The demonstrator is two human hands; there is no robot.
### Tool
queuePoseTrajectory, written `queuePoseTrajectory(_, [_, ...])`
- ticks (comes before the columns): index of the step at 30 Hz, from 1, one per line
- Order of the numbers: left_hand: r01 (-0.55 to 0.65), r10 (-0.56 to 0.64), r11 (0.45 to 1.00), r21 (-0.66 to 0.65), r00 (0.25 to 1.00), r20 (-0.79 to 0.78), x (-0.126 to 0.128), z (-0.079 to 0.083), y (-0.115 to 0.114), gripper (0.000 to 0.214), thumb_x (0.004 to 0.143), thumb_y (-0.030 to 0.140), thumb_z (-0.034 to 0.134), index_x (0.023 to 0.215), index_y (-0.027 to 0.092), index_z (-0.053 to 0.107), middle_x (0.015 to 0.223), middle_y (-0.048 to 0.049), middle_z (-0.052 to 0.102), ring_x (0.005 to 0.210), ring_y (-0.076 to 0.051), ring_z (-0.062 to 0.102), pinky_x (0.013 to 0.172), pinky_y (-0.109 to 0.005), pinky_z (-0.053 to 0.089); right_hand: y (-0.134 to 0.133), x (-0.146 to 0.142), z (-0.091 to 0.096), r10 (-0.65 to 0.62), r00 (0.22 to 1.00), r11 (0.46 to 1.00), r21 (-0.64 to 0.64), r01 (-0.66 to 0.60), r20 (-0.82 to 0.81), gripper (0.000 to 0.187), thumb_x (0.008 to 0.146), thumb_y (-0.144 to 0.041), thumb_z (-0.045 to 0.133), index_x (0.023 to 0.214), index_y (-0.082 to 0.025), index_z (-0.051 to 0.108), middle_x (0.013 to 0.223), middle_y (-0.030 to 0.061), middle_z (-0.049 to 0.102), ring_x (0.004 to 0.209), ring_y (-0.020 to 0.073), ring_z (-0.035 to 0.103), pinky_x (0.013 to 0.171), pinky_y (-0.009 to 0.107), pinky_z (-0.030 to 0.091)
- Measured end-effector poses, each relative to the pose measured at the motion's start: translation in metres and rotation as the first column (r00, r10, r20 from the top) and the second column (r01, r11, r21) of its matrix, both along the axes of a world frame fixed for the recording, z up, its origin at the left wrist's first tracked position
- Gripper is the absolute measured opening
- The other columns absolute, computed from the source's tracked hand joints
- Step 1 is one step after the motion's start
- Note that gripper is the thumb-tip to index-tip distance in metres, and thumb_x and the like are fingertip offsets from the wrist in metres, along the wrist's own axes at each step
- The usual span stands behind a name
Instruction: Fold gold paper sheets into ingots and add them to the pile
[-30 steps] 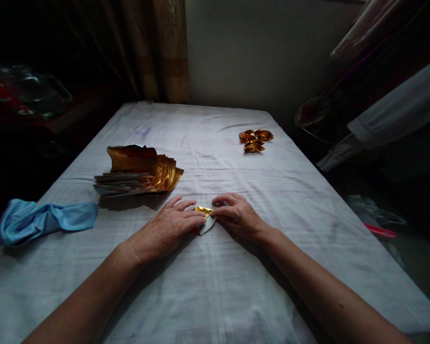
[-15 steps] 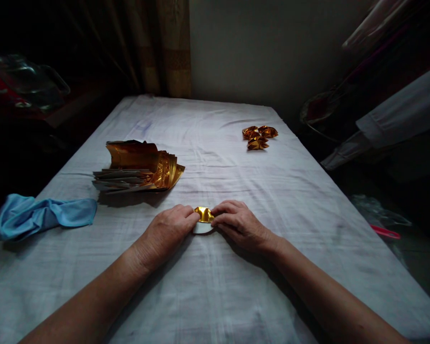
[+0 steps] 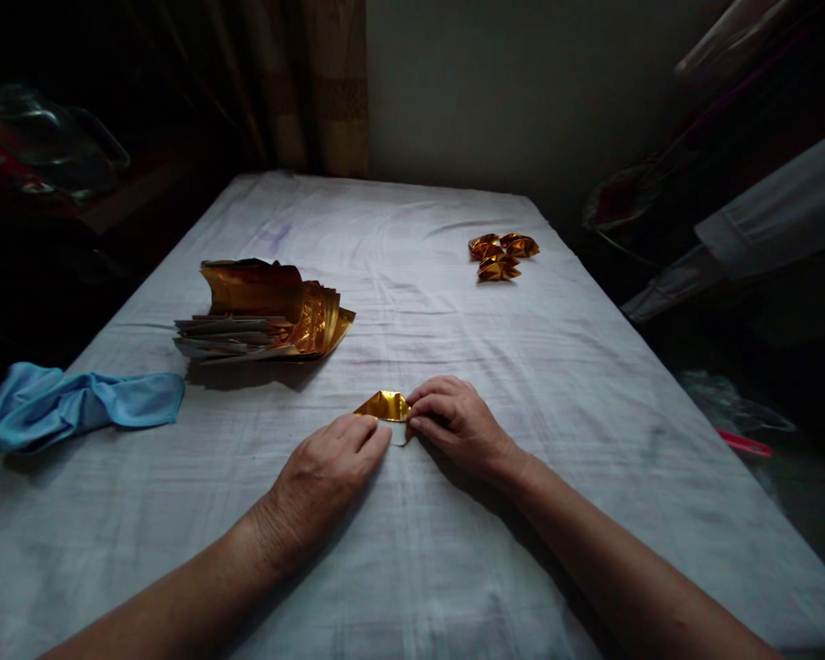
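Observation:
A small folded piece of gold foil paper (image 3: pixel 388 406) lies on the white cloth between my hands, its pale underside showing along the near edge. My left hand (image 3: pixel 340 458) rests at its near left side, fingers closed together and pressing on the paper's lower left part. At the right end, my right hand (image 3: pixel 459 423) pinches the paper between thumb and fingers. My fingers hide both lower corners. Farther left stands a loose stack of gold foil paper sheets (image 3: pixel 254 291), curled and leaning. Three folded gold paper ingots (image 3: pixel 499 268) sit together at the far right.
A crumpled blue cloth (image 3: pixel 86 408) lies at the left edge of the cloth-covered table (image 3: pixel 412 559). A clear glass jug (image 3: pixel 48 137) stands on dark furniture to the left. Beyond the right edge are white fabric (image 3: pixel 776 220) and a pink-handled item (image 3: pixel 743 444).
My left hand has shifted slightly down and toward me, uncovering the paper's pointed left end. My right hand keeps its pinch at the right end. The view has tilted slightly.

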State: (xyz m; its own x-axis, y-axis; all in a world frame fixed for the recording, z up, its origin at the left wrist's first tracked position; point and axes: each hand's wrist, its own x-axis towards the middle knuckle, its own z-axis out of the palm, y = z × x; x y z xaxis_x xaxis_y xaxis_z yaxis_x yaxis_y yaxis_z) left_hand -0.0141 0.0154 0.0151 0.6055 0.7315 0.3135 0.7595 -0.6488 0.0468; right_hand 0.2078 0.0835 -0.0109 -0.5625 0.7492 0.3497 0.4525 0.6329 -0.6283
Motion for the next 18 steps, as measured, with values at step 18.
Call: queuePoseTrajectory(18, [-0.050, 0.034, 0.985, -0.163, 0.995, -0.097, 0.005, 0.005, -0.002, 0.037, 0.092, 0.026, 0.063, 0.128, 0.021, 0.060, 0.114, -0.0097, 0.062, 0.105, -0.028, 0.058, 0.088, -0.044, 0.053, 0.004, 0.016, 0.013, 0.236, 0.972, 0.971, 0.052, -0.235, -0.003, 0.014, 0.092, -0.014, 0.059, 0.095, -0.023, 0.069, 0.110, 0.0063, 0.071, 0.105, 0.0206, 0.065, 0.093, 0.040, 0.050])
